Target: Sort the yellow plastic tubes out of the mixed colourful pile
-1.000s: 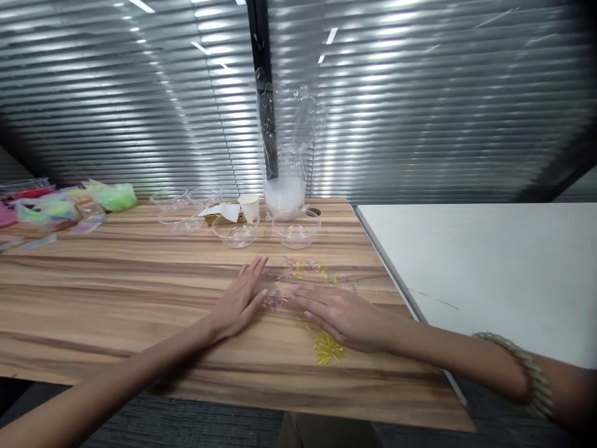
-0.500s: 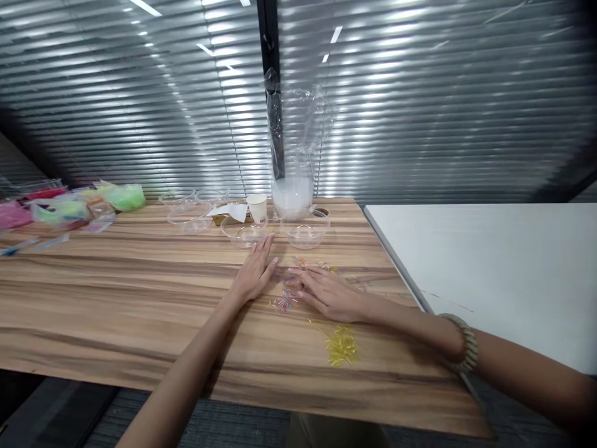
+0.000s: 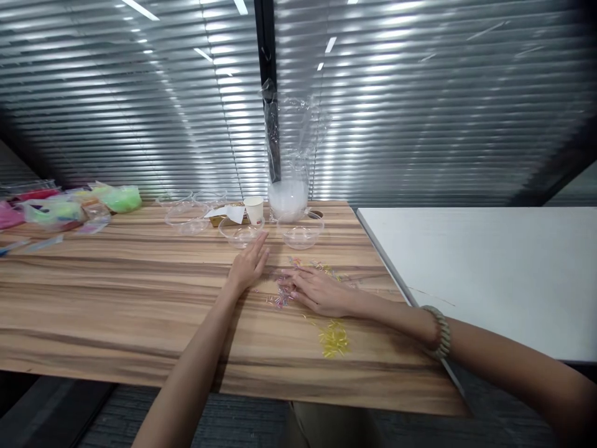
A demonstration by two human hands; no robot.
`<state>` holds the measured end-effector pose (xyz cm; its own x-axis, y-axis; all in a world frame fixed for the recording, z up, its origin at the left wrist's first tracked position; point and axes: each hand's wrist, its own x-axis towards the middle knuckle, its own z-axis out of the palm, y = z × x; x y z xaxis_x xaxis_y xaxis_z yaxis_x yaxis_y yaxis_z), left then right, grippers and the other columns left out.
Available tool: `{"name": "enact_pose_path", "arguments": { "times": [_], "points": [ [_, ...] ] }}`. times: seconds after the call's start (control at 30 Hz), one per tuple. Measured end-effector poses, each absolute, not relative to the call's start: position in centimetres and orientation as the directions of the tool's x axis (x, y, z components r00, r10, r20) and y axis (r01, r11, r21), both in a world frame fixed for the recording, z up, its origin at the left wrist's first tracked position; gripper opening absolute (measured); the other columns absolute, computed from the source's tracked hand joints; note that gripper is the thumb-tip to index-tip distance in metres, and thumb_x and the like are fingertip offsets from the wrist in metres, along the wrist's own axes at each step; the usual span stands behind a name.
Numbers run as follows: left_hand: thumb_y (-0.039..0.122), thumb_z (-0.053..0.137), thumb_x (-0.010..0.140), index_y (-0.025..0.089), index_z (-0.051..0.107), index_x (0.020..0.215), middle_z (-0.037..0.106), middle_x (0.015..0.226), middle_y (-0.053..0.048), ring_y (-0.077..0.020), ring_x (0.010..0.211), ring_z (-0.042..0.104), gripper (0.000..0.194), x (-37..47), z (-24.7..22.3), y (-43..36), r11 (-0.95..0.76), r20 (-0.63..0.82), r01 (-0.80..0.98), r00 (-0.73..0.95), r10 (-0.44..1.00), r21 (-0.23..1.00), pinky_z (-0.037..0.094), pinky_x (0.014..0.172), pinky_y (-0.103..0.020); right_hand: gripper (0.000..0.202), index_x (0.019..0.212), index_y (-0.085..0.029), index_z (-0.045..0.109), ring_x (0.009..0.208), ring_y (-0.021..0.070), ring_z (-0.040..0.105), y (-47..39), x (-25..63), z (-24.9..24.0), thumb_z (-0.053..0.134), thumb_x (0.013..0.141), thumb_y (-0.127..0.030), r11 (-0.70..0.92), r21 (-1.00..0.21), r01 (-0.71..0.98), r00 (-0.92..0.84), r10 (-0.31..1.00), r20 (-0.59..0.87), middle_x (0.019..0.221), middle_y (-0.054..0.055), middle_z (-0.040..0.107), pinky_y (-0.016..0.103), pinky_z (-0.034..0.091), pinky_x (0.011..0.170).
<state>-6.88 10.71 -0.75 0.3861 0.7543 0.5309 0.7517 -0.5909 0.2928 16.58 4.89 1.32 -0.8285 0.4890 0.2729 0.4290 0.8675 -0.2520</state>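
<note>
My right hand (image 3: 321, 291) lies low over the wooden table with its fingers stretched to the left. Its fingertips rest at a scatter of small pink and mixed-colour tube beads (image 3: 281, 297), and the hand covers part of them. Beyond its knuckles, more yellow and mixed beads (image 3: 321, 266) are strewn. Nearer to me sits a separate heap of yellow tube beads (image 3: 334, 339). My left hand (image 3: 248, 266) is open just left of the beads, fingers pointing away from me, close to a clear plastic bowl (image 3: 240, 235). I see nothing held in either hand.
Another clear bowl (image 3: 301, 235) stands to the right, before a plastic bag of white material (image 3: 288, 198). A paper cup (image 3: 254, 210) and more clear bowls (image 3: 186, 214) line the back. Colourful bags (image 3: 53, 210) lie far left. A white table (image 3: 494, 267) adjoins at right.
The view has shifted slightly. More of the pink beads show around my right fingertips. My left thumb has drawn closer to its fingers.
</note>
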Motion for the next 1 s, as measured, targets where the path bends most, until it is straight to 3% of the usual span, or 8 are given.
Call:
{"name": "enact_pose_path", "arguments": {
  "times": [0.2, 0.37, 0.53, 0.7, 0.87, 1.0],
  "points": [
    [0.033, 0.031, 0.097, 0.015, 0.042, 0.136, 0.050, 0.137, -0.011, -0.0226, 0.125, 0.049, 0.044, -7.4, -0.6, 10.6, -0.569, 0.617, 0.795, 0.343, 0.708, 0.211, 0.043, 0.103, -0.039, 0.038, 0.133, -0.015, 0.040, 0.122, 0.0232, 0.048, 4.0, 17.8, 2.0, 0.030, 0.102, -0.034, 0.827, -0.266, 0.494, -0.797, 0.554, 0.240, 0.132, 0.013, 0.050, 0.043, 0.039, 0.104],
    [0.033, 0.032, 0.097, 0.016, 0.044, 0.135, 0.051, 0.137, -0.010, -0.0228, 0.124, 0.050, 0.043, -7.4, -0.5, 10.7, -0.562, 0.616, 0.800, 0.339, 0.711, 0.209, 0.044, 0.102, -0.039, 0.037, 0.132, -0.014, 0.041, 0.128, 0.0262, 0.042, 3.0, 19.1, 2.1, 0.031, 0.101, -0.031, 0.844, -0.182, 0.504, -0.819, 0.535, 0.210, 0.138, 0.015, 0.045, 0.048, 0.035, 0.107],
    [0.032, 0.032, 0.097, 0.016, 0.045, 0.134, 0.053, 0.135, -0.010, -0.0227, 0.122, 0.052, 0.043, -7.5, -0.5, 10.8, -0.541, 0.606, 0.813, 0.324, 0.727, 0.215, 0.046, 0.100, -0.039, 0.039, 0.135, -0.013, 0.039, 0.126, 0.0263, 0.044, 3.0, 18.3, 2.0, 0.032, 0.100, -0.031, 0.856, -0.186, 0.483, -0.814, 0.517, 0.265, 0.137, 0.014, 0.046, 0.046, 0.038, 0.104],
    [0.031, 0.032, 0.096, 0.015, 0.047, 0.131, 0.056, 0.131, -0.011, -0.0232, 0.119, 0.055, 0.041, -7.6, -0.6, 11.0, -0.530, 0.605, 0.816, 0.306, 0.735, 0.231, 0.047, 0.097, -0.038, 0.036, 0.129, -0.013, 0.047, 0.123, 0.0256, 0.047, 2.8, 18.2, 2.0, 0.032, 0.100, -0.030, 0.867, -0.186, 0.463, -0.833, 0.497, 0.243, 0.132, 0.014, 0.051, 0.045, 0.038, 0.104],
    [0.028, 0.034, 0.096, 0.015, 0.049, 0.129, 0.060, 0.126, -0.011, -0.0240, 0.114, 0.058, 0.039, -7.7, -0.7, 11.2, -0.506, 0.609, 0.822, 0.268, 0.747, 0.259, 0.049, 0.094, -0.038, 0.043, 0.135, -0.011, 0.042, 0.129, 0.0293, 0.041, 1.8, 19.9, 1.4, 0.033, 0.100, -0.034, 0.814, -0.253, 0.523, -0.805, 0.569, 0.169, 0.136, 0.015, 0.047, 0.050, 0.031, 0.109],
    [0.028, 0.035, 0.096, 0.016, 0.050, 0.128, 0.060, 0.126, -0.010, -0.0232, 0.115, 0.058, 0.038, -7.7, -0.7, 11.2, -0.510, 0.609, 0.821, 0.272, 0.745, 0.258, 0.048, 0.095, -0.037, 0.045, 0.141, -0.018, 0.035, 0.127, 0.0294, 0.043, 0.2, 20.9, 1.3, 0.030, 0.101, -0.037, 0.742, -0.371, 0.558, -0.775, 0.626, 0.087, 0.137, 0.012, 0.048, 0.047, 0.041, 0.101]
  ]
}}
